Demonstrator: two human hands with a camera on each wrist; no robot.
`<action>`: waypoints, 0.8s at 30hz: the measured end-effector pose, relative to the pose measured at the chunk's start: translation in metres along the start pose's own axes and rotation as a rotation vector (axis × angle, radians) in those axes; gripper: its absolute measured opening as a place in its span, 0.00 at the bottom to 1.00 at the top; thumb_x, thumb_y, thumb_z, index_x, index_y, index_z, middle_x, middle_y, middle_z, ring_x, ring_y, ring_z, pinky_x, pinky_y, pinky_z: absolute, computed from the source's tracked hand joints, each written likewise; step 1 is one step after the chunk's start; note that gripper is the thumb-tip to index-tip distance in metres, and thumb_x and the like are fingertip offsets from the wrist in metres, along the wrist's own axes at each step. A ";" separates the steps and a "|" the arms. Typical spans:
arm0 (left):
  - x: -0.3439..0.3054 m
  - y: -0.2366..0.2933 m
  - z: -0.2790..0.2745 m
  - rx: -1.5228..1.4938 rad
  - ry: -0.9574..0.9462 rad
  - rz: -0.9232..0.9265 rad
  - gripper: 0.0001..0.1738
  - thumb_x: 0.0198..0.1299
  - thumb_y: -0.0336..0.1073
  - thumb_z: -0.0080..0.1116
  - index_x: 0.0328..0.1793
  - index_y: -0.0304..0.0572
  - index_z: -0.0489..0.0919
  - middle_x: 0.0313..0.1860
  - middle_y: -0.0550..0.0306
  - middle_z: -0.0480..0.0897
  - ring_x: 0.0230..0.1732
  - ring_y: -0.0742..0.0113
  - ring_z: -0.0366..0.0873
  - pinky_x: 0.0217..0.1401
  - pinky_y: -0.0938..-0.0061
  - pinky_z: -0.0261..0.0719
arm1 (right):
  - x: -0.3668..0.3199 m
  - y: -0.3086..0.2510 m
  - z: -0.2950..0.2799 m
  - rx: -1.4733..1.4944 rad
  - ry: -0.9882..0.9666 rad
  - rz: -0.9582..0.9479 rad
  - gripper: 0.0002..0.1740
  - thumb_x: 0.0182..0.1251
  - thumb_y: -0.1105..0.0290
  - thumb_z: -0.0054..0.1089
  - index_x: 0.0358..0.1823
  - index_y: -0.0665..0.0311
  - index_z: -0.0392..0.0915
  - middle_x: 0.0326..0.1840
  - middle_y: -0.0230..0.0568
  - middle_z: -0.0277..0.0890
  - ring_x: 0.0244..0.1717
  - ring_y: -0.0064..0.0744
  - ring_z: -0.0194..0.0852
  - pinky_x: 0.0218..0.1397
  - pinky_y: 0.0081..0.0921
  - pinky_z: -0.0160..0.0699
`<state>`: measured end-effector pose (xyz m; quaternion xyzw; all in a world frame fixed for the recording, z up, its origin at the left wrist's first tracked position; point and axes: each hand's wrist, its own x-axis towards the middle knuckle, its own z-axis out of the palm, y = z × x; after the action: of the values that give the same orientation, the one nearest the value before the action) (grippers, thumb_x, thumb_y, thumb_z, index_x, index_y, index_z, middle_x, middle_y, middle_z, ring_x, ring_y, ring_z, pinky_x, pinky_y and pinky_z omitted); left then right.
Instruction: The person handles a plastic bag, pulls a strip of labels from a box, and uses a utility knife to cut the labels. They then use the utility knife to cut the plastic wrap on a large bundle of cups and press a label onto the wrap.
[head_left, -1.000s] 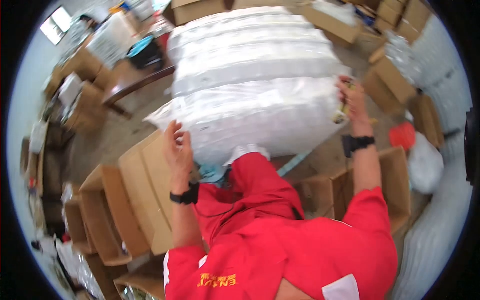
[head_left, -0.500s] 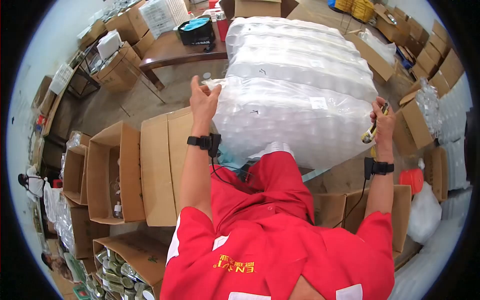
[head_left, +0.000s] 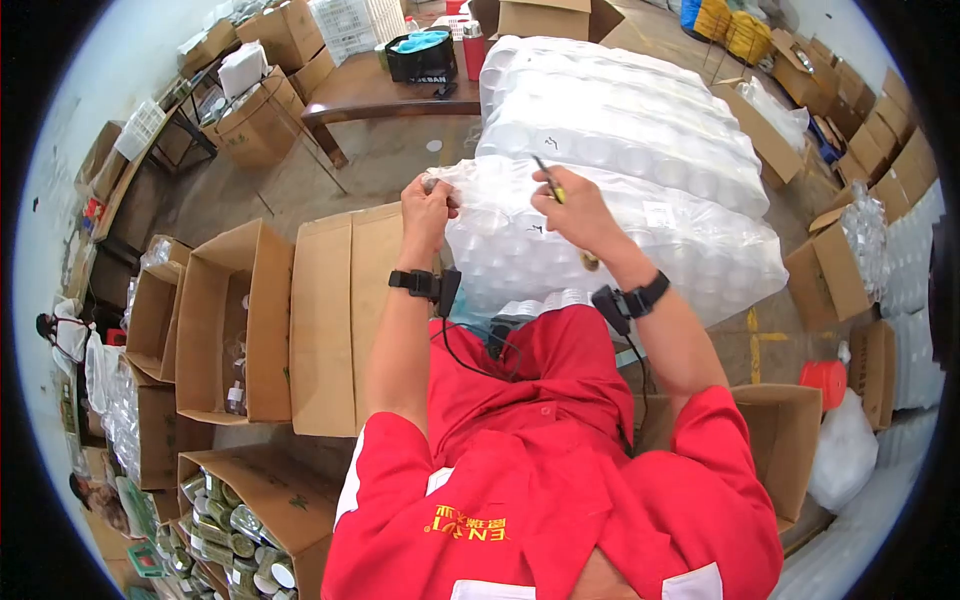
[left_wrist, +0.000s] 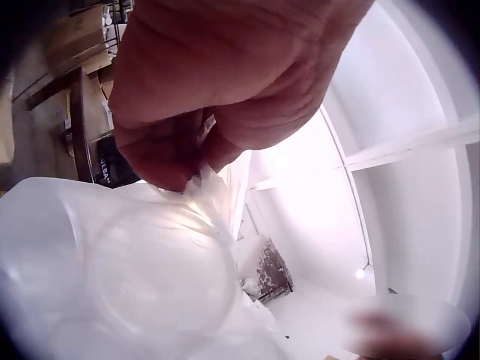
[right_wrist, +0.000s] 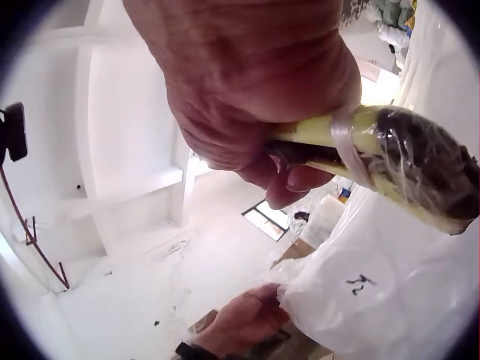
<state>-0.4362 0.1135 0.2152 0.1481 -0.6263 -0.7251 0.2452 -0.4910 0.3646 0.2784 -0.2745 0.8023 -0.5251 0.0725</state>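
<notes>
A translucent plastic bag packed with round white containers lies in front of the person, nearest in a row of similar bags. At its left end, the left hand pinches a gathered corner of the film; the left wrist view shows the bunched film between thumb and fingers. The right hand is above the bag's left half, gripping a yellow-and-black utility knife with clear tape wound round its handle. Its dark tip points up and left, toward the far side of the bag.
An open carton and a folded-flap carton stand at the left. Jars fill another carton at lower left. A wooden table with a black basket stands beyond. At right are a carton and a red roll.
The right hand has swung left from the bag's right end to over its left half, carrying the knife. The left hand's fingers have closed on the film corner. The head view has shifted.
</notes>
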 end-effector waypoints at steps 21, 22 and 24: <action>-0.015 0.012 0.005 -0.038 0.083 0.004 0.13 0.78 0.38 0.55 0.39 0.42 0.81 0.26 0.64 0.80 0.24 0.77 0.77 0.26 0.80 0.72 | 0.067 -0.001 0.076 -0.723 -0.029 -0.081 0.17 0.68 0.59 0.60 0.46 0.66 0.84 0.47 0.58 0.86 0.51 0.58 0.86 0.56 0.49 0.84; -0.015 0.013 0.005 -0.037 0.082 0.003 0.13 0.78 0.38 0.55 0.39 0.42 0.81 0.26 0.64 0.80 0.24 0.77 0.77 0.26 0.80 0.72 | 0.070 0.001 0.076 -0.722 -0.036 -0.068 0.16 0.69 0.60 0.58 0.44 0.66 0.84 0.45 0.59 0.86 0.50 0.59 0.86 0.55 0.50 0.84; -0.015 0.014 0.004 -0.014 0.076 0.037 0.12 0.78 0.38 0.55 0.40 0.41 0.81 0.26 0.65 0.81 0.24 0.78 0.76 0.26 0.80 0.72 | 0.073 0.004 0.076 -0.718 -0.043 -0.054 0.16 0.70 0.61 0.55 0.42 0.66 0.85 0.44 0.60 0.86 0.48 0.60 0.87 0.55 0.51 0.84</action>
<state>-0.4237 0.1237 0.2283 0.1624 -0.6138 -0.7188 0.2832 -0.5226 0.2672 0.2535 -0.3148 0.9263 -0.2056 -0.0256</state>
